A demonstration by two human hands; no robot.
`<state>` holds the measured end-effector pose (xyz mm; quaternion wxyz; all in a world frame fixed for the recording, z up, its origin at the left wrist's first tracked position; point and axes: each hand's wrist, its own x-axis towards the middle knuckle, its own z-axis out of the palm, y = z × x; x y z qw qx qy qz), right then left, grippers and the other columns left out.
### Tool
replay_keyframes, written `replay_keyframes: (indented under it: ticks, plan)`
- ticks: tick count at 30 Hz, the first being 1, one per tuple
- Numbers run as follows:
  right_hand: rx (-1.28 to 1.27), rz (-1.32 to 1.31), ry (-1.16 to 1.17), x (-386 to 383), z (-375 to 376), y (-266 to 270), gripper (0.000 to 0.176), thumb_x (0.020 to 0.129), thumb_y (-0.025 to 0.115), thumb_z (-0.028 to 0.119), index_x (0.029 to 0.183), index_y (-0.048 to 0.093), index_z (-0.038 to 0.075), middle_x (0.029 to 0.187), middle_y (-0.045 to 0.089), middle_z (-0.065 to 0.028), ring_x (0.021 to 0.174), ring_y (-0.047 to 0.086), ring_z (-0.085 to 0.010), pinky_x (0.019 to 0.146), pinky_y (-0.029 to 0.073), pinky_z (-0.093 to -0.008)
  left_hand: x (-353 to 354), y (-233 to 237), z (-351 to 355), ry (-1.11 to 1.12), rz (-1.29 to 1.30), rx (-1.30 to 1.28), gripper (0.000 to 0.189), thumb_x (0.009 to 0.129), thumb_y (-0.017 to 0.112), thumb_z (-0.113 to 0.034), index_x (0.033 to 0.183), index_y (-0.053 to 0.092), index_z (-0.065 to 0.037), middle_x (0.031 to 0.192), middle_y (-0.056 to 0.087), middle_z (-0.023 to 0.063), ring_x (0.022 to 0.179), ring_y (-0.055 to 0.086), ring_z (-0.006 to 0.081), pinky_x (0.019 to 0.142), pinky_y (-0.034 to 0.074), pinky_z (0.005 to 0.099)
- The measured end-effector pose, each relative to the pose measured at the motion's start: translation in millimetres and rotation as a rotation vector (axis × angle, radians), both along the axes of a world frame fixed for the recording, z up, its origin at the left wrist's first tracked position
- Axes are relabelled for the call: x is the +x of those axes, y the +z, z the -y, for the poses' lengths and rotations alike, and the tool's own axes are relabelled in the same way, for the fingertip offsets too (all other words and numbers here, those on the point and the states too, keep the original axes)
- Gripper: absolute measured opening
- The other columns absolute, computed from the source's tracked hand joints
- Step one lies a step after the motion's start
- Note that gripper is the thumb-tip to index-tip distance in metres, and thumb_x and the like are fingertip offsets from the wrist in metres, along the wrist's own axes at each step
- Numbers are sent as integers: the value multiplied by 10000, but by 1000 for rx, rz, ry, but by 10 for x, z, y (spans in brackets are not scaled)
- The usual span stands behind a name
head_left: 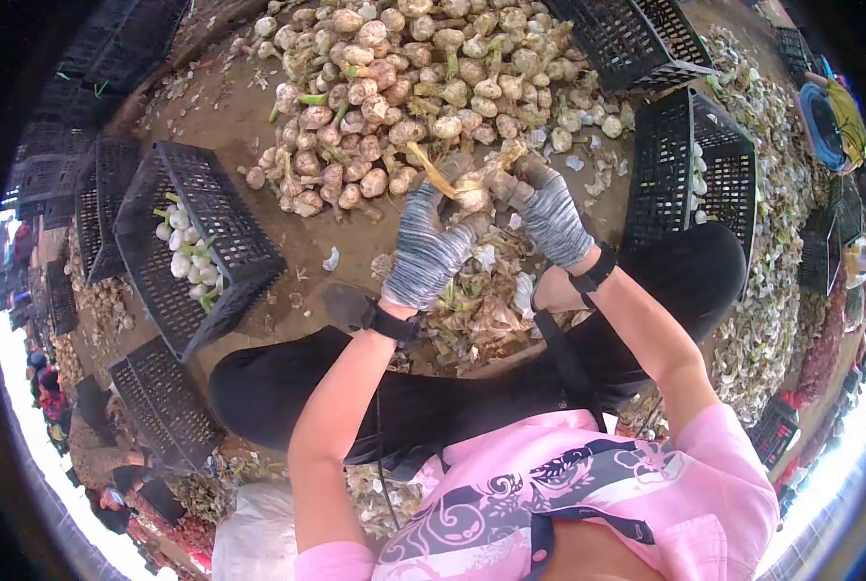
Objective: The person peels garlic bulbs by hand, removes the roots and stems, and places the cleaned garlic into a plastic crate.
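Observation:
Both my hands wear grey striped gloves and meet at the near edge of a large pile of garlic bulbs. Between them is a garlic bulb with a pale dry stalk sticking out to the upper left. My left hand closes on the bulb from the left side. On the right, my right hand has its fingers wrapped at the bulb's root or stem end, with dry matter at the fingertips. Loose peeled skins lie below the hands, between the legs.
A black crate at the left holds white bulbs with green stems. Another black crate at the right holds a few white bulbs. More crates stand at upper right and far left. Husks cover the right side; people sit at lower left.

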<state>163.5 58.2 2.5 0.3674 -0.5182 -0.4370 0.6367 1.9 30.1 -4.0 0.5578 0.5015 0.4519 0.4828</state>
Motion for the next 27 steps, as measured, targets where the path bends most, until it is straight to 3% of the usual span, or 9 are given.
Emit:
replay_keyframes:
  ticks: [2, 4, 7, 11, 14, 17, 23, 27]
  plan:
    - [-39, -72, 24, 27, -14, 91, 338, 799, 630, 249, 982, 548, -23, 863, 583, -49, 753, 513, -80, 655, 442, -230, 2, 101, 1, -20, 70, -42, 553, 711, 634, 28, 1218, 418, -17, 1139, 494, 85, 1001, 505, 160, 861, 429, 280]
    - [-75, -144, 48, 60, -23, 104, 350, 795, 633, 254, 997, 543, -17, 878, 583, -45, 751, 514, -81, 652, 441, -228, -3, 209, 6, -33, 415, -254, 564, 703, 653, 18, 1216, 420, -15, 1153, 487, 83, 1010, 505, 155, 867, 434, 280]
    - [-58, -60, 32, 75, -40, 11, 405, 792, 633, 275, 1046, 520, -18, 917, 582, -43, 758, 519, -87, 669, 444, -228, 7, 151, -12, -11, 198, -77, 539, 725, 666, -71, 1207, 432, -25, 1127, 511, 66, 1009, 500, 158, 881, 418, 293]
    - [212, -89, -15, 8, -16, -62, 449, 796, 619, 264, 1105, 494, -37, 939, 591, -73, 788, 531, -123, 726, 442, -259, 12, 93, 32, -53, 53, -29, 546, 723, 670, -75, 1211, 428, -29, 1136, 502, 67, 1018, 495, 157, 879, 418, 291]
    - [171, -57, 45, 22, -66, 97, 385, 809, 599, 235, 1057, 525, -51, 918, 606, -87, 785, 528, -122, 729, 440, -271, 16, 67, 54, -36, 128, -88, 550, 722, 671, -74, 1211, 426, -25, 1143, 497, 68, 1022, 493, 159, 879, 415, 291]
    - [148, 116, 138, 88, -72, 127, 360, 804, 622, 215, 1066, 522, -11, 951, 577, -44, 858, 527, -84, 756, 445, -241, 6, 93, 56, -36, 99, -133, 557, 721, 673, -76, 1213, 420, -17, 1142, 500, 67, 1020, 493, 159, 876, 414, 289]
    - [167, 118, 194, 136, -100, 93, 326, 798, 613, 241, 966, 582, -37, 833, 632, -84, 766, 554, -120, 723, 454, -286, -3, 162, 56, -22, 151, -162, 555, 733, 678, -134, 1214, 425, -24, 1125, 513, 71, 990, 506, 150, 855, 420, 270]
    - [264, 138, 213, 121, -86, 114, 297, 783, 633, 199, 977, 578, -18, 844, 630, -83, 765, 556, -116, 717, 459, -288, 6, 266, 43, 0, 456, -329, 512, 776, 638, -250, 1201, 443, -42, 1085, 535, 67, 942, 536, 143, 798, 453, 259]
